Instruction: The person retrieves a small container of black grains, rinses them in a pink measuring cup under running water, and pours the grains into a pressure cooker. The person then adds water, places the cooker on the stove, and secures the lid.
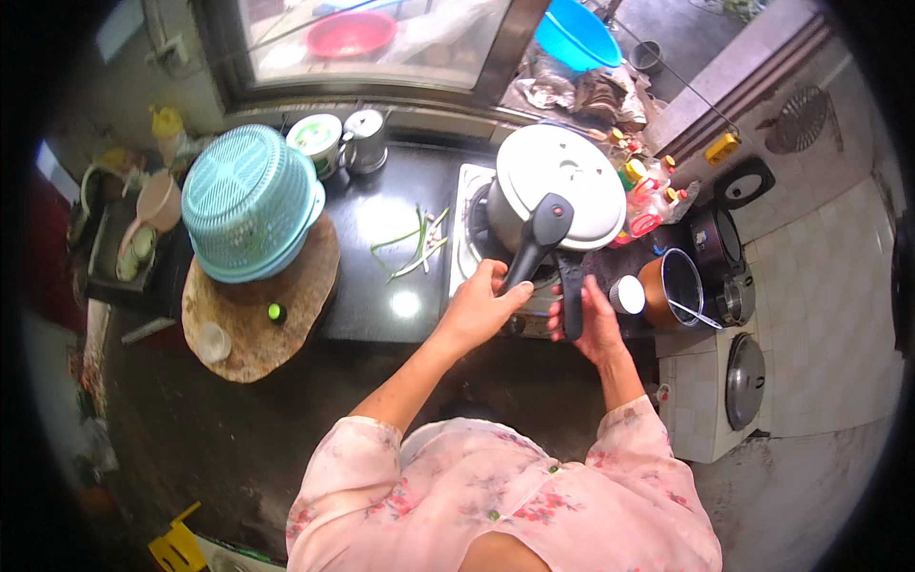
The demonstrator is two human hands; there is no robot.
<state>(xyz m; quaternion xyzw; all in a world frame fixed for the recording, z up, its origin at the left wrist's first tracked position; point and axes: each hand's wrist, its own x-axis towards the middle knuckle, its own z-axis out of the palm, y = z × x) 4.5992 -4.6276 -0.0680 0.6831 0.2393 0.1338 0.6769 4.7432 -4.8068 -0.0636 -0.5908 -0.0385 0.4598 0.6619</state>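
A metal pressure cooker with a pale lid [554,179] stands on a gas stove [468,214], its two black handles pointing towards me. The handle of the lid [536,239] is turned to the left of the pot's handle [571,300], so the two are apart. My left hand [480,300] grips the end of the lid's handle. My right hand [593,320] is around the pot's handle, its fingers showing on the handle's left side.
Spring onions [418,243] lie on the black counter [357,293]. Further left, a teal plastic basket [243,200] rests on a round wooden chopping board [307,307]. Bottles [654,193], a white cup [627,294] and a brown pot [661,286] holding a spoon stand at the right.
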